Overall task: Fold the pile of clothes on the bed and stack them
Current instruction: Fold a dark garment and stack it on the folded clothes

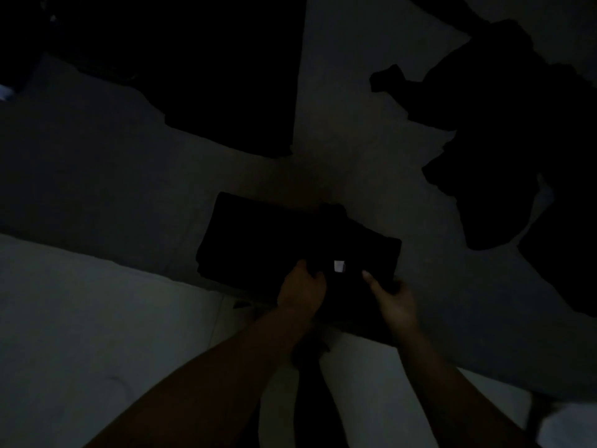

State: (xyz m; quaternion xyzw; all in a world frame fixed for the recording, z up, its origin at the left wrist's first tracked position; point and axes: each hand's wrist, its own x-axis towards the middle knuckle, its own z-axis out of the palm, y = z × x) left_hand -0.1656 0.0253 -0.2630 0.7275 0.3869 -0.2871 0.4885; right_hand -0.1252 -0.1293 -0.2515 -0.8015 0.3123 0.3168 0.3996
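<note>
Matt black cloth is seen in the folded garment (274, 240) at centre; a pale, smooth, matt sheet covers the bed (97, 318).

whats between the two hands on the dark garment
In the head view, a small white tag on the dark folded garment lies between the left hand and the right hand.

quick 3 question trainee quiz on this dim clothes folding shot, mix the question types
1. True or false: both hands grip the dark garment with the small white tag.
2. Where does the unfolded dark pile lie? A) upper right of the bed B) lower left C) on the floor
3. Fill in: the flat folded dark garment lies to the ___ of the hands.

Key:
1. True: left hand and right hand hold the tagged garment.
2. A: pile on the bed.
3. Left: folded garment.
</note>
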